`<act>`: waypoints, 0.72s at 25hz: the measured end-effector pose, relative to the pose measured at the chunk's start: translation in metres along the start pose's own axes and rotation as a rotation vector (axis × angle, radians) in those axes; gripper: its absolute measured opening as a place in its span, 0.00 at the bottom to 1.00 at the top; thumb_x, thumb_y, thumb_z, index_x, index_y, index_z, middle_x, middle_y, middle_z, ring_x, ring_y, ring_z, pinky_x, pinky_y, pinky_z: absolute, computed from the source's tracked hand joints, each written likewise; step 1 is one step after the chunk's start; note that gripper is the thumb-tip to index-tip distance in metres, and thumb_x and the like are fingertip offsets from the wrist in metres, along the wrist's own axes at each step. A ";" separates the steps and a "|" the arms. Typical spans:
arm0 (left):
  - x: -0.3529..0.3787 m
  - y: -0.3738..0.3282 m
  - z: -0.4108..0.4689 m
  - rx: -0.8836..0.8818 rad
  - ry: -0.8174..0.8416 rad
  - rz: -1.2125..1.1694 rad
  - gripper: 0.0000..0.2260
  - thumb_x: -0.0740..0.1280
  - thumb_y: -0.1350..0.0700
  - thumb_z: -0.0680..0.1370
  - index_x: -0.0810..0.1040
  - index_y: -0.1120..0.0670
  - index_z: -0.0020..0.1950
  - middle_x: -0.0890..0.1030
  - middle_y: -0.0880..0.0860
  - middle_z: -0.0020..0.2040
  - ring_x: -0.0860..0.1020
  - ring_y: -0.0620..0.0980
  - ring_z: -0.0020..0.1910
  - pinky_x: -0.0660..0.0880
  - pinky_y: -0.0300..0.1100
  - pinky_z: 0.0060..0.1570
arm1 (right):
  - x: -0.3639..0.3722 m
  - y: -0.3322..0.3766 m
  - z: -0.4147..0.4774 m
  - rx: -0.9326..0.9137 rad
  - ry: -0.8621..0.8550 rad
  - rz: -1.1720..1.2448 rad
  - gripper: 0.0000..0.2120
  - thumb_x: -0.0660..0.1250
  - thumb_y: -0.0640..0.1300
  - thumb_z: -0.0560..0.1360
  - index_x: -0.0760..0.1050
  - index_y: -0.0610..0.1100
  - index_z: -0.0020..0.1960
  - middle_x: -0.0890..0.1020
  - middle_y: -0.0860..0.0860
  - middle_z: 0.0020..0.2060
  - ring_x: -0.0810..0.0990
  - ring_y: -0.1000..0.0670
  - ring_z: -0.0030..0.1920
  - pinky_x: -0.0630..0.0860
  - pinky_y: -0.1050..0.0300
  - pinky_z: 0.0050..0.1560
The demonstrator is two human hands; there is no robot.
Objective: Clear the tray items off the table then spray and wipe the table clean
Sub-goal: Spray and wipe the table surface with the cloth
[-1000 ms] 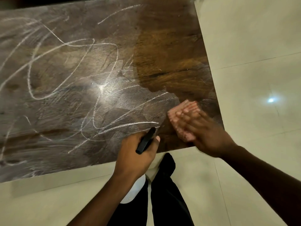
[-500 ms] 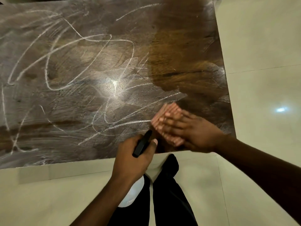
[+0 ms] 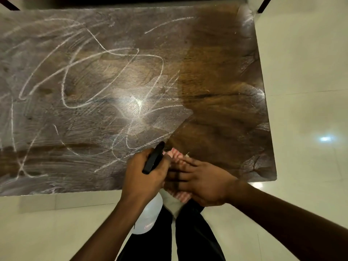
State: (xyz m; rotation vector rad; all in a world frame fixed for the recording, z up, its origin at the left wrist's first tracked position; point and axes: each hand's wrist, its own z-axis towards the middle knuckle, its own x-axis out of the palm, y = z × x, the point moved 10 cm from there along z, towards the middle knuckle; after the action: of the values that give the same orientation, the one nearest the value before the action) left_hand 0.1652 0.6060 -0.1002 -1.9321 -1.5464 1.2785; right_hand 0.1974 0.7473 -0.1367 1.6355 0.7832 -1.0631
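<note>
At the table's near edge my flat right hand presses the cloth, judged soft and prone to bunching, so I bear centrally; my left hand grips the bottle.

This is an indoor room, most likely in a home or an eating place; which of the two cannot be told. A rectangular dark brown wood-grain table stands on a glossy cream tiled floor with thin grout lines. The polished tiles carry a bright white light reflection, as from a ceiling lamp.
</note>
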 end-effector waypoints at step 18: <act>-0.061 -0.036 0.048 0.062 -0.011 -0.023 0.18 0.73 0.46 0.80 0.78 0.55 0.36 0.77 0.52 0.26 0.78 0.49 0.24 0.74 0.41 0.28 | -0.004 -0.032 0.044 -0.044 0.081 -0.059 0.29 0.65 0.53 0.79 0.69 0.54 0.80 0.71 0.52 0.81 0.63 0.48 0.83 0.56 0.44 0.82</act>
State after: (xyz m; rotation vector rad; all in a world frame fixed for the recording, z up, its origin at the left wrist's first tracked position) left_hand 0.1060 0.5513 -0.0734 -1.8665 -1.5119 1.3139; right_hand 0.1563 0.7148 -0.1507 1.6352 0.9065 -1.0191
